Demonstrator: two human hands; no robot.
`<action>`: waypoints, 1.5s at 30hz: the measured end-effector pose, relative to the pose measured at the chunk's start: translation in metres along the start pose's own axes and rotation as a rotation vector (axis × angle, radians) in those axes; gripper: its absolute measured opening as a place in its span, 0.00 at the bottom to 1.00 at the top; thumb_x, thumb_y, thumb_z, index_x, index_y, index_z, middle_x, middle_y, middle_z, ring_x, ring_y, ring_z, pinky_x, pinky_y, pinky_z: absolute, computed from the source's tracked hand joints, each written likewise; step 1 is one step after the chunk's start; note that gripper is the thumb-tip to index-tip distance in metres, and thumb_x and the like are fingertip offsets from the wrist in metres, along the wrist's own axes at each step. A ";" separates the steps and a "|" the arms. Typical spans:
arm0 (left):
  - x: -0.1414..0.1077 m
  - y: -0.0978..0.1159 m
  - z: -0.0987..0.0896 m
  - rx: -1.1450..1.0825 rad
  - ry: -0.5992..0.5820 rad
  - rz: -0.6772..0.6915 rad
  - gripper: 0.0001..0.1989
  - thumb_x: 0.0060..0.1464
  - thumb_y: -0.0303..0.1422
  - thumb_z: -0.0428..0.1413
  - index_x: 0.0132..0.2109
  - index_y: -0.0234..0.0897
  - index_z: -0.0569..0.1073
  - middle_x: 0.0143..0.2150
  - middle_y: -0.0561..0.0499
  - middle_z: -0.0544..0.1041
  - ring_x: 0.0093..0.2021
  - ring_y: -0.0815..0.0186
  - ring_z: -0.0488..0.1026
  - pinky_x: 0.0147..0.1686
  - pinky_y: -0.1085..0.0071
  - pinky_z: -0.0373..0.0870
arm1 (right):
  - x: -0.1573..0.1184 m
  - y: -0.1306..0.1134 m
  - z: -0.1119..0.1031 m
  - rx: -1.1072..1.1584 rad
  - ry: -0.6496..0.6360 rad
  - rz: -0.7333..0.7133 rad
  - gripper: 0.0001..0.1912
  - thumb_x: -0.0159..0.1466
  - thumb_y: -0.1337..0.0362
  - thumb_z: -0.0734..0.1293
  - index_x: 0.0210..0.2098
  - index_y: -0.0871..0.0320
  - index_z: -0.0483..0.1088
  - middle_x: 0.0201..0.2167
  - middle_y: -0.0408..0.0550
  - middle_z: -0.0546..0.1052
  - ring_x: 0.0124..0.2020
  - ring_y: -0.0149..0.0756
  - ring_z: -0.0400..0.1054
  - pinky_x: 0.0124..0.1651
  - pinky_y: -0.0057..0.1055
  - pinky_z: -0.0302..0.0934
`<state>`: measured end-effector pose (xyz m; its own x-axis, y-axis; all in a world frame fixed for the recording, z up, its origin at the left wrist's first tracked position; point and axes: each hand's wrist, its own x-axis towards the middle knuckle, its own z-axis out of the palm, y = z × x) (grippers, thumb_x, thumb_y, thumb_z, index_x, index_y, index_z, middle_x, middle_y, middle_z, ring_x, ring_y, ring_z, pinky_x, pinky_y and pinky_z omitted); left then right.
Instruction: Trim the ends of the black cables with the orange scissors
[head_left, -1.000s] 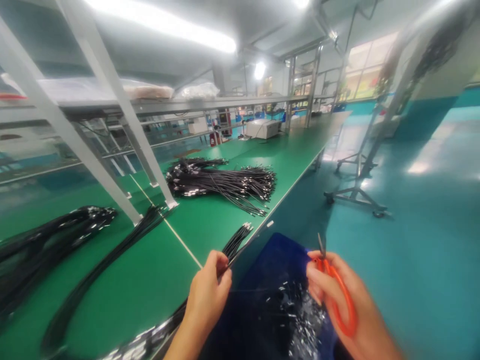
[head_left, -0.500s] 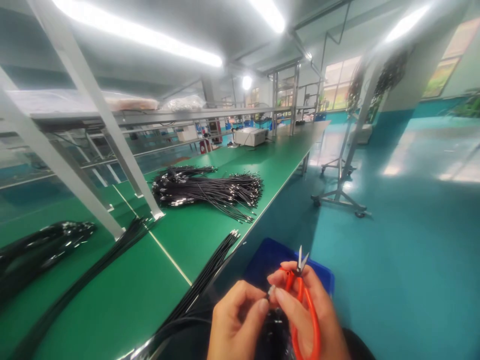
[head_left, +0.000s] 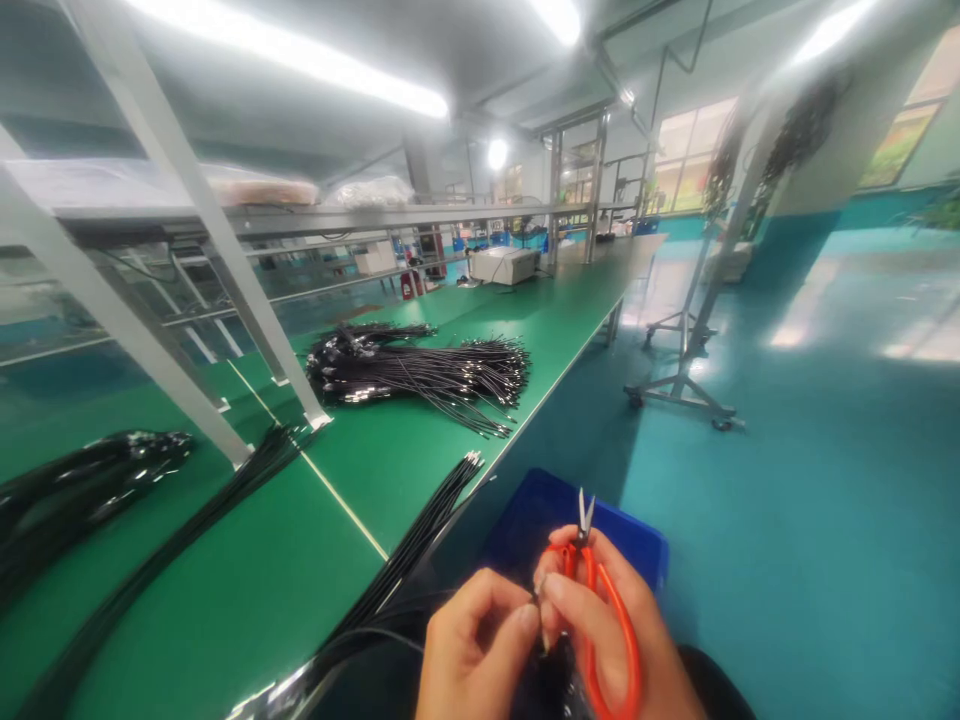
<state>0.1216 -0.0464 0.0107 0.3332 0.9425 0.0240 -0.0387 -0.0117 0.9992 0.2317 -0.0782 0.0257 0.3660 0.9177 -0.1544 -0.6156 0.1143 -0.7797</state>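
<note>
Low in the view, my left hand (head_left: pixel 476 645) pinches a thin dark piece (head_left: pixel 535 597), which looks like a black cable's end, between thumb and forefinger. My right hand (head_left: pixel 652 625) holds a pair of scissors (head_left: pixel 631 650) with red handles, blades pointing up and slightly apart. Its thumb and fingertips also meet at a small pale tip on that piece, touching my left fingertips. A bundle of black cables (head_left: pixel 420 545) with pale ends lies along the table edge, left of my hands. Below my hands, dark shiny material is partly hidden.
A blue bin (head_left: pixel 641 545) stands below the green table (head_left: pixel 255 590). A large cable bundle (head_left: pixel 420 370) lies farther back, with more black cables (head_left: pixel 187 540) to the left. Metal posts (head_left: pixel 195 220) rise from the table. A wheeled stand (head_left: pixel 682 390) is on the right.
The scissors have tilted and shifted slightly left, their blades a little closer together. My right fingers have shifted slightly at the small tip; both hands stay together.
</note>
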 end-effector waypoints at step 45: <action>0.007 0.010 -0.029 0.488 0.174 0.474 0.07 0.55 0.27 0.54 0.38 0.41 0.77 0.36 0.48 0.79 0.34 0.63 0.77 0.32 0.73 0.73 | 0.009 0.008 0.022 0.275 -0.047 0.263 0.11 0.43 0.65 0.74 0.27 0.56 0.73 0.17 0.40 0.71 0.21 0.33 0.62 0.26 0.29 0.61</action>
<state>0.0959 -0.0301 0.0201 0.2273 0.8383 0.4956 0.2982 -0.5443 0.7841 0.2141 -0.0608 0.0312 0.1421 0.9449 -0.2949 -0.8510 -0.0356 -0.5240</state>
